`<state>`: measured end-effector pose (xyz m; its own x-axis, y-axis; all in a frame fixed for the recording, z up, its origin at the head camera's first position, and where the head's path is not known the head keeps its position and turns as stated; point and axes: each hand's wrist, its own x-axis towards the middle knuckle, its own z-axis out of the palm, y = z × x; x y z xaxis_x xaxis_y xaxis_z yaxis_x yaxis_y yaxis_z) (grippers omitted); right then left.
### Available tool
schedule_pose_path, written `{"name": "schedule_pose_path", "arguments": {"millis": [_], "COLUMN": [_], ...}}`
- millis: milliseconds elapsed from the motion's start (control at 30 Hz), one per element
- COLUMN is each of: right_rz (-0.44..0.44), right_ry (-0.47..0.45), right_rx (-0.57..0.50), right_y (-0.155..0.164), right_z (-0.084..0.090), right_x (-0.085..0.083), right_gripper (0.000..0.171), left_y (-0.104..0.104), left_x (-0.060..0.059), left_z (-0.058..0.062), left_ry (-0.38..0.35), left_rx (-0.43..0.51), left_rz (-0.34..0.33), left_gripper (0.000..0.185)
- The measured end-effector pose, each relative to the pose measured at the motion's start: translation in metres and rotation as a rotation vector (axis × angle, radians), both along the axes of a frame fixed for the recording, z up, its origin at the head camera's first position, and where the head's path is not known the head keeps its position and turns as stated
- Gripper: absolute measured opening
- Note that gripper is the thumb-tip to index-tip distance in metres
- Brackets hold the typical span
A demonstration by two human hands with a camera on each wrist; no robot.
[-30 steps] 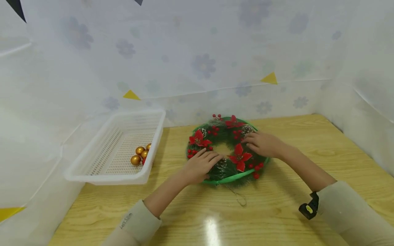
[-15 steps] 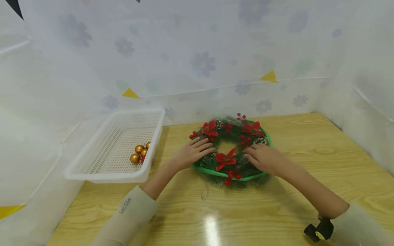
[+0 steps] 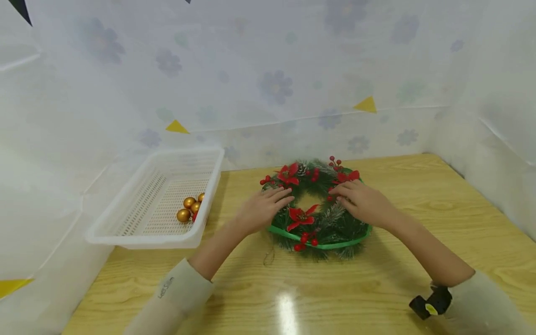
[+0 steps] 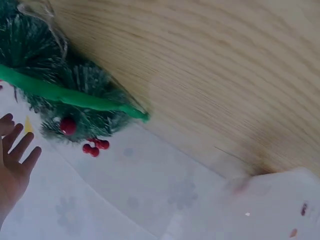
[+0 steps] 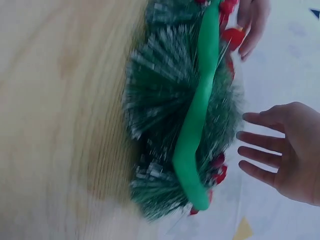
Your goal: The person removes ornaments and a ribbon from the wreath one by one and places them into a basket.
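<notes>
Your two hands lie flat on a Christmas wreath (image 3: 317, 209) in the middle of the wooden table (image 3: 377, 279). Your left hand (image 3: 261, 209) rests on the wreath's left side, fingers straight and spread, gripping nothing. Your right hand (image 3: 362, 201) rests on its right side, fingers extended over the greenery, also holding nothing. The wreath lies flat on the table, its green ribbon (image 3: 318, 244) running along the near edge, with red flowers (image 3: 300, 216), red berries (image 3: 335, 164) and a pine cone (image 3: 301, 168) set among the needles. A thin hanging loop (image 3: 268, 257) trails on the table at its near left. To the left, well apart, a white basket (image 3: 125, 223) holds several gold balls (image 3: 189, 208) in its near right corner. White flower-patterned sheeting (image 3: 272, 88) walls in the table.
</notes>
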<state>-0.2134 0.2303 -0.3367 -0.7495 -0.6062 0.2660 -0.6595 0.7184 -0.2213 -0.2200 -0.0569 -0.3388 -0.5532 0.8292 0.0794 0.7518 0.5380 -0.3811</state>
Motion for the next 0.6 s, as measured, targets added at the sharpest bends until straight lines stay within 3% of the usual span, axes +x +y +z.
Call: {"name": "schedule_pose_path", "arguments": {"millis": [133,267,433,600], "right_rz": [0.043,0.063,0.033,0.026], "right_ry": [-0.046,-0.102,-0.121,-0.094], "right_rx": [0.007,0.032,0.056,0.109], "right_y": [0.012,0.020,0.022,0.022], "right_z": [-0.005,-0.011,-0.013,-0.012], "right_x": [-0.017,-0.024,-0.022,-0.013], "right_gripper": [0.024,0.024,0.029,0.031], "left_y": [0.027,0.045,0.047,0.039], "left_x": [0.021,0.036,0.038,0.031], "left_z": [-0.006,-0.015,-0.021,-0.019], "left_ry": [-0.108,-0.153,-0.099,-0.121], "left_rx": [0.085,0.042,0.041,0.043], "left_rz": [0.012,0.030,0.035,-0.013], "left_gripper": [0.056,0.070,0.063,0.055]}}
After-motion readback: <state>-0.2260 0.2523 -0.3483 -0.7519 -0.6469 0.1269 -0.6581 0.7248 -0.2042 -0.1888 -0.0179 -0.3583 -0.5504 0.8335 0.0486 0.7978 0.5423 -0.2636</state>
